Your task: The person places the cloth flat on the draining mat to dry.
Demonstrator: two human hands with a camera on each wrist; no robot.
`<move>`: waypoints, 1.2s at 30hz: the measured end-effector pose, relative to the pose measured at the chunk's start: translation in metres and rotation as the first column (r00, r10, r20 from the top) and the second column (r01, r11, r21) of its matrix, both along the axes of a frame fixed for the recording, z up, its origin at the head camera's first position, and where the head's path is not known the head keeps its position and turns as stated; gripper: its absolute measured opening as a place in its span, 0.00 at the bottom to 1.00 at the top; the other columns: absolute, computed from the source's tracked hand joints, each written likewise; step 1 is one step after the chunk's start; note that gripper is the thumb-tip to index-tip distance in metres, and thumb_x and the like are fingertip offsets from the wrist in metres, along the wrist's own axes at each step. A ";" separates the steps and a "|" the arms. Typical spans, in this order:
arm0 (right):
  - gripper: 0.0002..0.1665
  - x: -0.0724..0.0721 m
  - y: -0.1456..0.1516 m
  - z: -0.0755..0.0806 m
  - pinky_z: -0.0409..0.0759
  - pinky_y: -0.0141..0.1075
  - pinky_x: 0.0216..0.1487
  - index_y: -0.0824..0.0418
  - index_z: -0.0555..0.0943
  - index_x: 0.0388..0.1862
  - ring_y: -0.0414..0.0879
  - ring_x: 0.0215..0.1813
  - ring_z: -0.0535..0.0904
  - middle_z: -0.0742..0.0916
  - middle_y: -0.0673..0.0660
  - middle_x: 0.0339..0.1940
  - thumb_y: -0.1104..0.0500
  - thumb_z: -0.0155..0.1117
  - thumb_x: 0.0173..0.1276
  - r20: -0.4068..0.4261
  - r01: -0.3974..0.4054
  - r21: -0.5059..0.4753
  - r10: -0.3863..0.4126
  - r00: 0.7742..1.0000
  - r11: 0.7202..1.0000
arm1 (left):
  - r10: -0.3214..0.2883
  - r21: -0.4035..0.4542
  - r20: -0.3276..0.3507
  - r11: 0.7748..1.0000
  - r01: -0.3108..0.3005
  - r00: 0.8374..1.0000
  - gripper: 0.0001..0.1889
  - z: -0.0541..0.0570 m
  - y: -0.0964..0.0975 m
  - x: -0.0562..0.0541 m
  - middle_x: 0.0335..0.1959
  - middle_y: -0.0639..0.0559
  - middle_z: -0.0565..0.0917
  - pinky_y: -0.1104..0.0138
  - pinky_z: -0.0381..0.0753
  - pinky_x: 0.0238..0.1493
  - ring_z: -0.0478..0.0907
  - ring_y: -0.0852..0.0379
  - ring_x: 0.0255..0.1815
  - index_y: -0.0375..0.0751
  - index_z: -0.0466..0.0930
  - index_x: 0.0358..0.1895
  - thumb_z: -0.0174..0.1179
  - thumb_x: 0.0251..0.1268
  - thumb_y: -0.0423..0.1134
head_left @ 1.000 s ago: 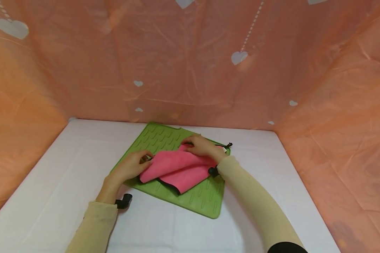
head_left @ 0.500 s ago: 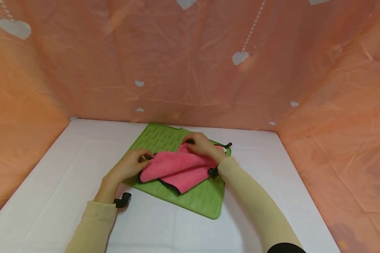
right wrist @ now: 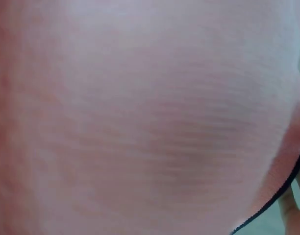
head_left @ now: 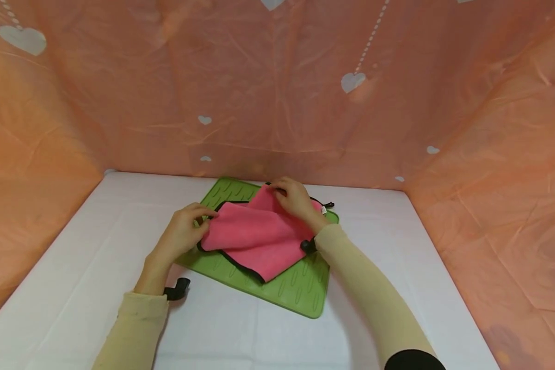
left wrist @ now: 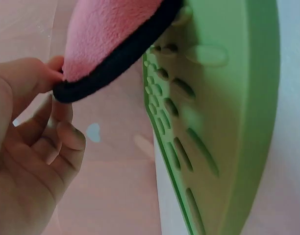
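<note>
A pink cloth (head_left: 254, 231) with black edging spreads in loose folds over a green ridged mat (head_left: 287, 290). My left hand (head_left: 182, 231) pinches its left corner between thumb and fingers; in the left wrist view that corner hangs above the mat, with the other fingers curled below. Farther back, my right hand (head_left: 293, 198) pinches the cloth's upper edge, which is lifted near the mat's far side. A small white tag and a black cord loop (head_left: 329, 205) stick out at the cloth's right corner. Blurred pink cloth (right wrist: 140, 137) fills most of the right wrist view.
The mat lies slantwise on a white-covered table (head_left: 213, 329). An orange curtain (head_left: 240, 92) with white hearts closes off the back and both sides, close behind the mat's far edge. Black camera mounts (head_left: 178, 289) sit on the wrists.
Both hands have moved up and away from me with the cloth's edges. The cloth has opened out wider, its folds flatter, and its far edge now reaches nearer the mat's back.
</note>
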State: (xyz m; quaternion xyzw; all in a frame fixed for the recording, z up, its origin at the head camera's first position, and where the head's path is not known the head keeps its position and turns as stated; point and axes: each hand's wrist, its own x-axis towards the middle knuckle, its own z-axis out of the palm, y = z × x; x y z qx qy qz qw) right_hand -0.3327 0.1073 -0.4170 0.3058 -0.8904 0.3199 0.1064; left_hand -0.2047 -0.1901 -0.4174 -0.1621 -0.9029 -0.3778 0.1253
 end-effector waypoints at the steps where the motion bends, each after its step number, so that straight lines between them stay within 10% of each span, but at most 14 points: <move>1: 0.15 -0.001 -0.001 -0.001 0.76 0.47 0.66 0.62 0.88 0.55 0.55 0.64 0.81 0.86 0.60 0.58 0.66 0.61 0.75 0.004 0.010 0.001 -0.010 1.000 1.000 | 0.011 -0.003 -0.012 1.000 -0.011 1.000 0.14 -0.001 -0.001 0.000 0.47 0.40 0.85 0.64 0.77 0.36 0.79 0.49 0.38 0.32 0.89 0.50 0.59 0.65 0.22; 10: 0.27 -0.008 -0.005 -0.011 0.67 0.57 0.73 0.62 0.75 0.75 0.61 0.75 0.69 0.75 0.63 0.74 0.59 0.59 0.80 0.106 0.047 0.176 -0.066 0.992 0.983 | 0.117 -0.015 -0.037 0.993 -0.118 0.992 0.13 -0.006 -0.009 0.000 0.48 0.34 0.84 0.48 0.79 0.48 0.81 0.39 0.43 0.28 0.88 0.49 0.58 0.65 0.21; 17: 0.35 -0.009 -0.004 -0.019 0.57 0.64 0.76 0.56 0.63 0.83 0.64 0.81 0.57 0.64 0.58 0.84 0.51 0.55 0.82 0.253 -0.040 0.328 -0.047 0.966 0.944 | 0.071 -0.084 0.039 0.994 -0.067 0.997 0.14 -0.007 -0.011 -0.002 0.46 0.31 0.84 0.41 0.78 0.55 0.82 0.32 0.50 0.25 0.88 0.48 0.57 0.63 0.21; 36: 0.33 0.008 0.032 -0.005 0.58 0.52 0.80 0.70 0.70 0.76 0.63 0.82 0.58 0.65 0.66 0.82 0.57 0.62 0.77 0.275 -0.100 0.187 0.046 0.960 0.977 | 0.109 -0.205 0.179 0.976 -0.071 0.978 0.18 -0.005 -0.013 0.000 0.55 0.30 0.79 0.38 0.79 0.52 0.80 0.34 0.53 0.30 0.84 0.57 0.58 0.66 0.32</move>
